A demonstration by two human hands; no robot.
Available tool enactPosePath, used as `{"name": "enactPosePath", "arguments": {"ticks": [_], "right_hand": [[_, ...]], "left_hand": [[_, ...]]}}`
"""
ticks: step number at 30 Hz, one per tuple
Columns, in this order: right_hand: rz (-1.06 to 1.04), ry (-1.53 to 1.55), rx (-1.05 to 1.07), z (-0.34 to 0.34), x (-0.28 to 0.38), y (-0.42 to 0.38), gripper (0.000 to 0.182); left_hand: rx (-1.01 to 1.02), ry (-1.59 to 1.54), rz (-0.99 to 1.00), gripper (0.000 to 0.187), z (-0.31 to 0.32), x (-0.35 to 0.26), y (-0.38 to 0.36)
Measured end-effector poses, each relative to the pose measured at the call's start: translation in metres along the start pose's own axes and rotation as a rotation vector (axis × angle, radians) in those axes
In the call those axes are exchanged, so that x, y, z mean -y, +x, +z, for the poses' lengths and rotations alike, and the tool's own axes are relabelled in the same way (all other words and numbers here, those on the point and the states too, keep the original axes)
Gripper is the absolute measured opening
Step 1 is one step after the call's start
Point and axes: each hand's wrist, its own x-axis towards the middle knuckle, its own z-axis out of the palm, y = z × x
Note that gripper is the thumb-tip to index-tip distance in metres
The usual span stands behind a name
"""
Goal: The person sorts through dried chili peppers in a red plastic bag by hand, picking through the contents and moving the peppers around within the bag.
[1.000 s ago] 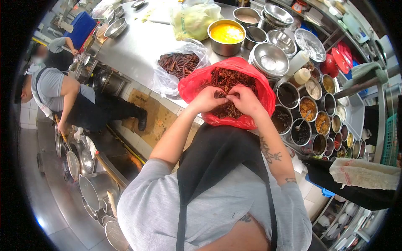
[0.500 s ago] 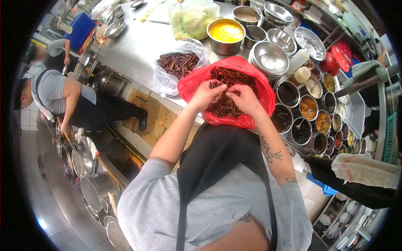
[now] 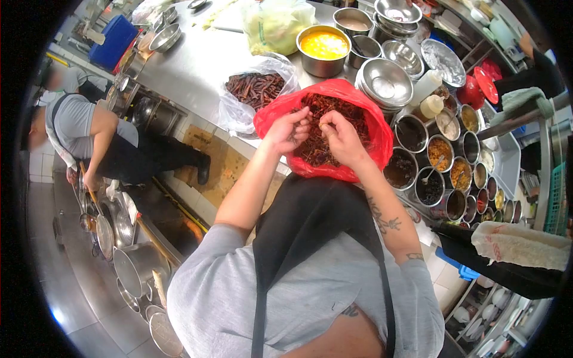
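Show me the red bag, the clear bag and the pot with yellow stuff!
Red bag (image 3: 381,134): head view, right side wall.
Clear bag (image 3: 290,76): head view, upper right plastic.
Pot with yellow stuff (image 3: 323,67): head view, front wall.

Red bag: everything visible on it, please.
Red bag: thin, slightly shiny, looks like plastic. It sits wide open, mouth up, rim crumpled and spread, full of dark red dried pieces. It's at the counter edge, right in front of the apron. Left hand and right hand are over its mouth; can't tell whether either touches it.
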Motion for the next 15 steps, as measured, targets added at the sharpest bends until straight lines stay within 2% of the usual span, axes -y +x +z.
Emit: {"name": "enactPosePath", "arguments": {"ticks": [3,6,7,10,15], "right_hand": [[-0.189,-0.367,0.042,-0.003,0.012,-0.001,0.014],[-0.307,-0.379,0.306,0.004,-0.016,0.003,0.021],[-0.214,-0.43,0.373,0.01,-0.015,0.0,0.026],[-0.101,-0.772,0.492,0.015,-0.012,-0.008,0.03],[0.025,-0.899,0.496,0.011,-0.005,-0.008,0.027]], "left_hand": [[0.012,0.052,0.012,0.022,0.005,-0.007,-0.008],[0.012,0.118,0.031,0.021,0.01,-0.007,-0.011],[0.008,0.142,0.044,0.021,0.011,-0.005,-0.011],[0.024,0.222,0.087,0.017,0.012,-0.003,-0.012],[0.051,0.351,0.14,0.011,0.012,-0.004,-0.016]]}}
